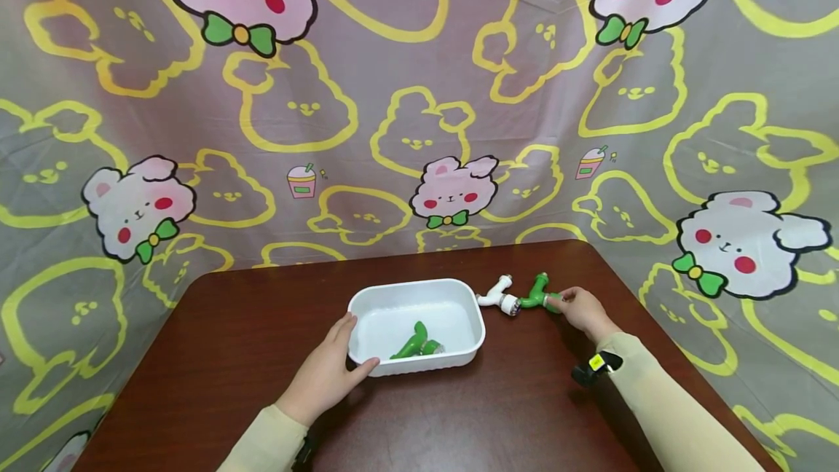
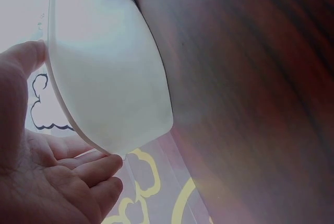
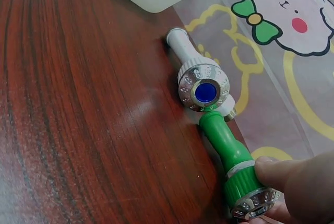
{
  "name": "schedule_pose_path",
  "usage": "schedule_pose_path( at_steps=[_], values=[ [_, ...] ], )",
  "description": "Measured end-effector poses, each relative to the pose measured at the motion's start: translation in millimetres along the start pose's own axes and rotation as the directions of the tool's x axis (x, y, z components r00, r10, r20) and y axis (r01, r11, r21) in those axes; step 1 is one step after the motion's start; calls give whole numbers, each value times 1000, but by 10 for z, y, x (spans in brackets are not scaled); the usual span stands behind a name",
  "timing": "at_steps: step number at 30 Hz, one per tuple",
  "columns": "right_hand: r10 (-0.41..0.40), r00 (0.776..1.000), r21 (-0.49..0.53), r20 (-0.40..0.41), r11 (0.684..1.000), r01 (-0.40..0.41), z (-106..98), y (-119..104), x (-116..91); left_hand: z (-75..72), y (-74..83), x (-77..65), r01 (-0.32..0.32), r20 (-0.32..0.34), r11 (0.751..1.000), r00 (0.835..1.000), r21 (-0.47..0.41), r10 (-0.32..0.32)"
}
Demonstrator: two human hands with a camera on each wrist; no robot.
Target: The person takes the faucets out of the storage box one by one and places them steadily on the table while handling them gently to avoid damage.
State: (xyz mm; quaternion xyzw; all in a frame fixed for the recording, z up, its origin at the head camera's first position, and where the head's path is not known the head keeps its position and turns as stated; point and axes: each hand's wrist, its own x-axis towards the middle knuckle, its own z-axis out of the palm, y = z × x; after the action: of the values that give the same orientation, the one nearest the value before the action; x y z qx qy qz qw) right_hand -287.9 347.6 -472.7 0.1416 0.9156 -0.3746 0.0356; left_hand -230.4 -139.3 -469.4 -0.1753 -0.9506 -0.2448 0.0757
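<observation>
A white plastic basin (image 1: 465,348) stands on the table with a green tap (image 1: 414,342) lying inside it. My left hand (image 1: 321,374) holds the basin's near left corner, thumb on the front rim and fingers at the left side. In the left wrist view this hand (image 2: 57,166) spans the basin's wall (image 2: 109,67). Right of the basin lies a white tap (image 1: 498,297) with a silvery, blue-centred knob. Beside it, my right hand (image 1: 585,312) grips a second green tap (image 1: 539,293) by its knob end, thumb on the green collar in the right wrist view.
The dark brown wooden table (image 1: 419,421) carries everything. Close behind its back edge hangs a cartoon-printed cloth (image 1: 354,144), which also runs along both sides. A black strap device (image 1: 596,367) sits on the right wrist.
</observation>
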Motion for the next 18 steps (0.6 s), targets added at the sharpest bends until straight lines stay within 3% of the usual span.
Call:
schedule_pose_path(
  at_steps=[11, 18],
  values=[
    [5, 1000, 8, 28, 1000, -5, -27, -30, -40, -20, 10, -10, 1, 2, 1000, 1000, -2, -1],
    [-50, 998, -10, -33, 999, 49, -81, -111, -64, -33, 20, -9, -7, -6, 1000, 1000, -6, 7]
  ],
)
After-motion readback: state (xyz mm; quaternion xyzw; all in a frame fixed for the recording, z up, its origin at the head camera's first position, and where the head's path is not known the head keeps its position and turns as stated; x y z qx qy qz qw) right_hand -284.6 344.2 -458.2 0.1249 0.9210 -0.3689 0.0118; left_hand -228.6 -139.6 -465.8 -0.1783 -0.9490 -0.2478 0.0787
